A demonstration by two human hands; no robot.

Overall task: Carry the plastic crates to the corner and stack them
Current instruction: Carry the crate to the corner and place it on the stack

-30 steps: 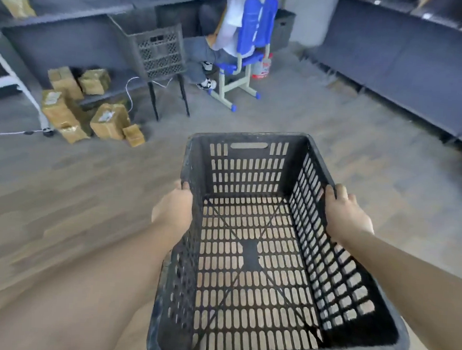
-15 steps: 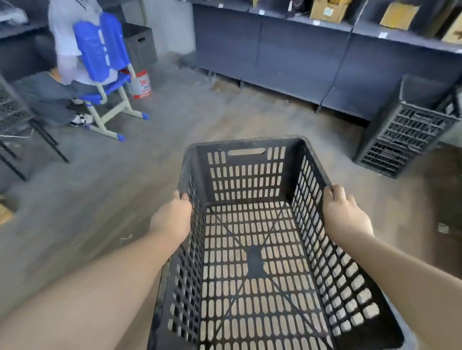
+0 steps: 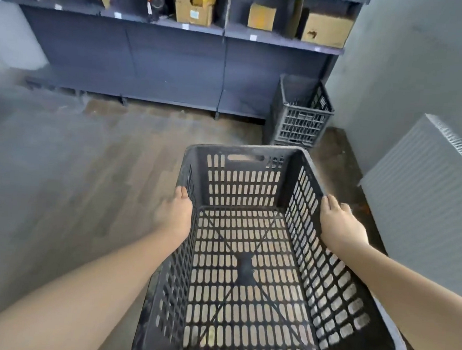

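Note:
I carry an empty dark slotted plastic crate in front of me, above the wooden floor. My left hand grips its left rim, thumb on top. My right hand grips the right rim the same way. Ahead in the corner stands another dark plastic crate, upright on the floor, between the shelving and the grey wall; it seems to sit on a lower crate, only partly visible.
Dark blue shelving runs along the back wall, with cardboard boxes on its upper shelf. A white radiator hangs on the right wall. Wooden floor stretches to the left.
The view has swung right, away from the seated person and blue chair. The corner crate now sits straight ahead and closer. Both hands keep the same grip on the carried crate.

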